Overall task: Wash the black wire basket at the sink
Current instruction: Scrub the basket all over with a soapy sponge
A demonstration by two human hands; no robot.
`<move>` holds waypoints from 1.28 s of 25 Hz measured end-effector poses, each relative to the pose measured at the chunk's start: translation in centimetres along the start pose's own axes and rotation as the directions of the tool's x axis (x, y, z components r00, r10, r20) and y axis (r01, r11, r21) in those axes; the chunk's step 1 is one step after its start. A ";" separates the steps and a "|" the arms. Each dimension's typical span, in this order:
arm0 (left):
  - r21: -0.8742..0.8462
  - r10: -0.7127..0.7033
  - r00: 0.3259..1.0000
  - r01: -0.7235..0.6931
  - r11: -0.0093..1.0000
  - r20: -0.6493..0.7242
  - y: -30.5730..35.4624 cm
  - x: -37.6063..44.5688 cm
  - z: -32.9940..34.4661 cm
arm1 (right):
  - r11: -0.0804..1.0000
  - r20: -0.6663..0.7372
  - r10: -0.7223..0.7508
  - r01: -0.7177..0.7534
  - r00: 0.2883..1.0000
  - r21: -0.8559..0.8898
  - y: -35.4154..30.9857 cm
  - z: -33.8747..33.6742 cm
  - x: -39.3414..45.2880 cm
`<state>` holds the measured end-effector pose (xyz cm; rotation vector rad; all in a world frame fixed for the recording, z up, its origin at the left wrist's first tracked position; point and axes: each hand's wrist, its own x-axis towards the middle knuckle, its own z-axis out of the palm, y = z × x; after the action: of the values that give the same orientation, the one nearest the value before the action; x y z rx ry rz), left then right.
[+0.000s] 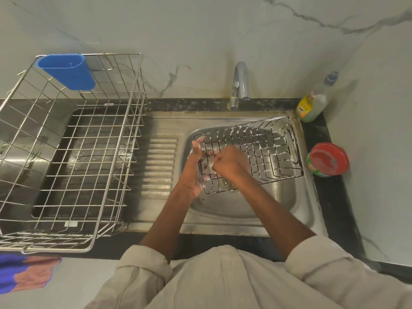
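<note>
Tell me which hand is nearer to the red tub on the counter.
Right. The right hand is inside the black wire basket, toward the red tub; the left hand grips the basket's far-left edge.

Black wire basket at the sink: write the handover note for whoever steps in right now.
Left hand: grips the left edge of the black wire basket, steadying it.
Right hand: closed, pressed against the wires inside the basket; whether it holds a scrubber cannot be seen.
Basket: tilted in the steel sink bowl, its wires coated with white foam.
Chrome tap: no water visibly running.
Done: most of the basket is soaped.
Left: finish scrubbing, rinse off the foam, probably drain it in the large steel wire rack.
</note>
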<state>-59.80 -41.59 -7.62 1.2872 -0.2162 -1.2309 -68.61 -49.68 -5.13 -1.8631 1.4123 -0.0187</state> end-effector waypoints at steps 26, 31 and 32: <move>0.196 0.259 0.966 -0.254 0.947 0.001 0.9 1.0 0.9 | 0.839 0.123 -0.314 0.336 0.941 -0.428 0.5 -0.9 -0.6; 0.199 0.306 0.952 -0.303 0.932 0.012 0.3 1.3 0.7 | 0.831 0.248 -0.391 0.456 0.886 -0.319 1.6 -2.2 -2.3; 0.208 0.324 0.946 -0.315 0.926 -0.009 0.4 1.2 0.8 | 0.843 0.197 -0.373 0.420 0.907 -0.335 2.0 -2.3 -2.9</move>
<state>-59.68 -43.03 -7.60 1.3892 -0.5124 -0.9164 -72.35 -48.75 -3.49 -2.4038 0.9645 0.1676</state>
